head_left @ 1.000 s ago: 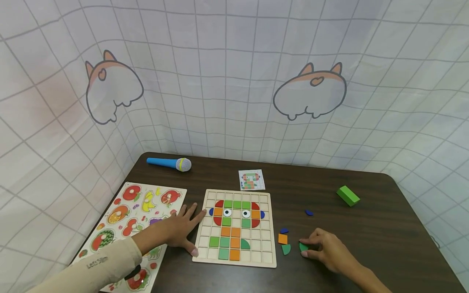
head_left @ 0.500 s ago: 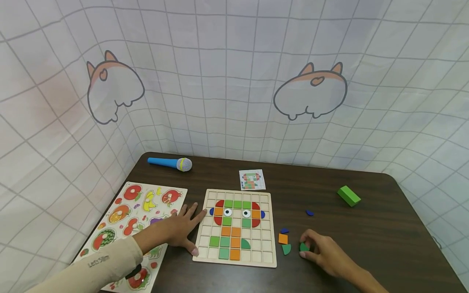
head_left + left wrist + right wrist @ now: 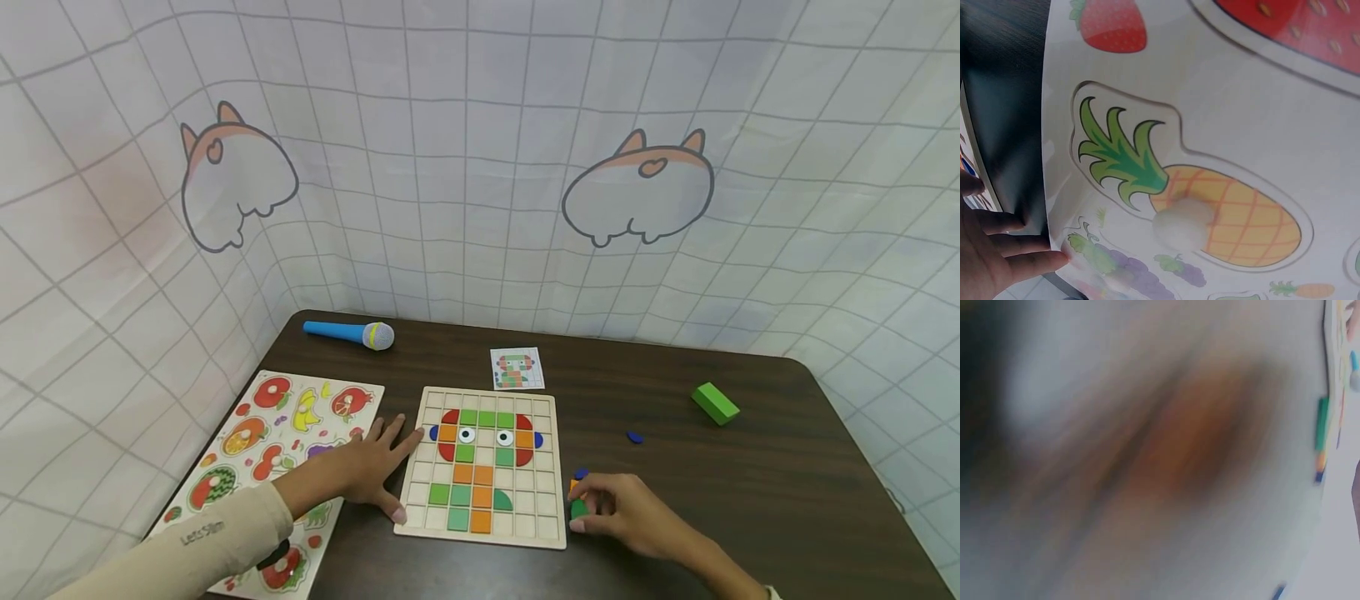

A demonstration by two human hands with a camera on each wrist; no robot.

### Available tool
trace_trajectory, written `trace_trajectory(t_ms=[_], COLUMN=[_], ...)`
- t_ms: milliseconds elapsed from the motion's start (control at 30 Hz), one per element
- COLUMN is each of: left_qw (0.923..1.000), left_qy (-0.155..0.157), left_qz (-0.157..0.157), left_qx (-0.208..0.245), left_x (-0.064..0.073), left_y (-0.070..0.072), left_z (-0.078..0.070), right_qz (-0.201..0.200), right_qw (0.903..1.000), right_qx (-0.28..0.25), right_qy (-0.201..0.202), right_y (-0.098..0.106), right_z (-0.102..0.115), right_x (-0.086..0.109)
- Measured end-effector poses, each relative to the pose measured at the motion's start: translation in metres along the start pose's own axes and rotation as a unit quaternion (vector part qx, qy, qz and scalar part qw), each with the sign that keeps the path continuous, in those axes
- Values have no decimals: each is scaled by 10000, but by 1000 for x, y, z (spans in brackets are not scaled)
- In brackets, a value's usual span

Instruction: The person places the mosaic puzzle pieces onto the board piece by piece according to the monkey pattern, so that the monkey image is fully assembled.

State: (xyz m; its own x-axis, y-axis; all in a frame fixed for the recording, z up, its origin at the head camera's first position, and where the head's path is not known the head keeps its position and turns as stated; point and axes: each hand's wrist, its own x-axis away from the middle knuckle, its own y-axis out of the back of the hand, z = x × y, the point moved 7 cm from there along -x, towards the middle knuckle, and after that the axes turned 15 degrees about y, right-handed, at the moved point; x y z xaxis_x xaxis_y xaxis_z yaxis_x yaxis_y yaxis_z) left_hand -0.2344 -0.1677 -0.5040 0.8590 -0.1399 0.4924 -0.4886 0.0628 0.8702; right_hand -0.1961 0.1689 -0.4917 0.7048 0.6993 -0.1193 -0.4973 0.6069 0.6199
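Observation:
A square wooden grid board point(image 3: 525, 479) lies on the dark table, with coloured tiles forming a figure with two eyes. My left hand point(image 3: 375, 471) is spread beside it, fingertips and thumb touching its left edge. To the right of the board, my right hand point(image 3: 618, 510) pinches a green quarter-circle tile point(image 3: 578, 510) between thumb and fingers. Partly hidden behind these fingers is an orange square tile point(image 3: 573, 485). A small blue tile point(image 3: 582, 473) lies just beyond, and another blue tile point(image 3: 635, 437) is farther right. The right wrist view is mostly blurred.
A fruit puzzle board point(image 3: 247, 492) with knobbed pieces lies under my left forearm. Behind the grid board is a printed pattern card point(image 3: 517, 369). A blue toy microphone point(image 3: 348, 334) lies back left, and a green block point(image 3: 715, 403) back right.
My right hand has moved left towards the grid board, carrying the green quarter-circle tile to the orange tile and the other green one. The left hand stays in place.

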Motion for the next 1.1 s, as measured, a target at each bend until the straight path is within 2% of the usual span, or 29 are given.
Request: trace_trajectory(t_ms=[133, 400, 533, 667, 867, 1100], left_qw=[10000, 10000, 10000, 10000, 10000, 10000], left_qy=[0, -56, -48, 14, 18, 2], left_qz=[-7, -17, -22, -7, -29, -16], left_qx=[13, -15, -51, -82, -73, -19], left_x=[0, -1, 0, 0, 0, 0], left_y=[-1, -4, -3, -3, -2, -3], left_z=[0, 0, 0, 0, 0, 2], right_qz=[-23, 228, 236, 193, 12, -68], right_qw=[9999, 9987, 9986, 9992, 9996, 9978], right_qx=[-150, -315, -175, 19, 155, 629], right_qy=[77, 326, 432, 348, 233, 179], right_y=[-12, -44, -59, -70, -81, -87], right_z=[11, 37, 44, 44, 40, 37], right_x=[-24, -75, -97, -117, -138, -150])
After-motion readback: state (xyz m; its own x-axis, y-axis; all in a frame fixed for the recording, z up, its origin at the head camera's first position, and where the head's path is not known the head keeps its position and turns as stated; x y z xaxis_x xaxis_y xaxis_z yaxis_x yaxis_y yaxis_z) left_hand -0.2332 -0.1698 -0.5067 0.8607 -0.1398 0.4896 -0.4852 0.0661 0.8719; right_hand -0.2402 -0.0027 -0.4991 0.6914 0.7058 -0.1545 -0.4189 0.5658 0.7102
